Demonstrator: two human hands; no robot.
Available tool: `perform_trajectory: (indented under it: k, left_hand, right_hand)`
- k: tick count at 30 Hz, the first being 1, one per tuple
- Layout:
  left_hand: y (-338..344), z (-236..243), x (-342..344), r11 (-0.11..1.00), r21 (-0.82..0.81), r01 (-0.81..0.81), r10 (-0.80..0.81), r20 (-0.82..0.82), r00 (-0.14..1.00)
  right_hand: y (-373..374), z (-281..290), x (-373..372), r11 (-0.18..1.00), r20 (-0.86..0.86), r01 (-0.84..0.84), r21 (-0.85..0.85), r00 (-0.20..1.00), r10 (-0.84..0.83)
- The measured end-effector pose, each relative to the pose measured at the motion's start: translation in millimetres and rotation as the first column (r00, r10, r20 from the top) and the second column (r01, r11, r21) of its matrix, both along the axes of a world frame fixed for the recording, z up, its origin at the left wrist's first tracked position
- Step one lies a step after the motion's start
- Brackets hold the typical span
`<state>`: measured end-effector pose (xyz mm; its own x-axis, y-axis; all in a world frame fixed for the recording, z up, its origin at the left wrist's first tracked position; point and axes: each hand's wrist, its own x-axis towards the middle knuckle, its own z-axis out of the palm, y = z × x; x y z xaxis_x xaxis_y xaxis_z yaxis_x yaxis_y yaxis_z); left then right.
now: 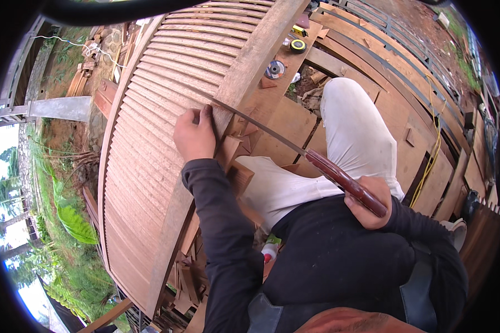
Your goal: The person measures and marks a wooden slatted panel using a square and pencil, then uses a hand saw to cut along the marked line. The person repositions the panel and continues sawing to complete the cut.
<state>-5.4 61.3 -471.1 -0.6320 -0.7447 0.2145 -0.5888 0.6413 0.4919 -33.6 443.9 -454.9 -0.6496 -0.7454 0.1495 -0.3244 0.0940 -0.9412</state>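
A louvred wooden panel (150,116) slants across the left half of the head view, with many parallel slats inside a plain rail (259,36). My left hand (197,133) is closed at that rail's edge, fingers curled against the wood just below the tip of a long, thin, dark blade (266,130). The blade lies diagonally over the rail and reaches onto the slats. My right hand (369,200) is wrapped round the tool's reddish-brown handle (339,175), low on the right, in front of my dark top. Wooden offcuts (239,177) sit beside the panel, below my left hand.
A plank (283,77) holds a tape measure (297,46) and a cutting disc (275,69). My bent knee (344,100) rests over wooden boards (411,161), where a yellow cord (436,144) runs. A glue bottle (271,247) is near my waist. Plants (75,216) grow beyond the panel.
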Motion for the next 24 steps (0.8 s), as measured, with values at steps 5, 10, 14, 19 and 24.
perform_trajectory:
  k: [5,10,14,19,24]
  left_hand:
    - [-0.2,-3.7,-6.0,1.0,-0.004,0.01,-0.01,0.0,1.0]
    - [-3.5,-3.3,1.6,1.0,0.016,-0.001,0.001,-0.01,1.0]
    - [-4.7,-3.3,0.2,1.0,-0.025,-0.004,0.004,-0.003,1.0]
    - [-4.6,-3.7,-2.6,1.0,-0.007,0.004,-0.004,0.012,1.0]
    - [-0.1,-2.4,0.3,1.0,-0.028,0.011,-0.012,-0.031,0.999]
  right_hand:
    - [-32.3,-4.1,-9.3,0.998,0.024,0.027,-0.05,0.999,-0.026]
    - [-1.9,4.7,-5.6,0.999,-0.071,-0.047,-0.014,0.996,0.046]
    - [-2.8,-7.5,-2.7,1.0,-0.038,-0.008,-0.027,0.999,0.007]
    - [-39.5,-2.8,-14.2,0.998,0.024,0.007,-0.058,1.0,-0.006]
    - [21.8,-8.0,6.5,1.0,-0.025,0.0,0.029,1.0,0.001]
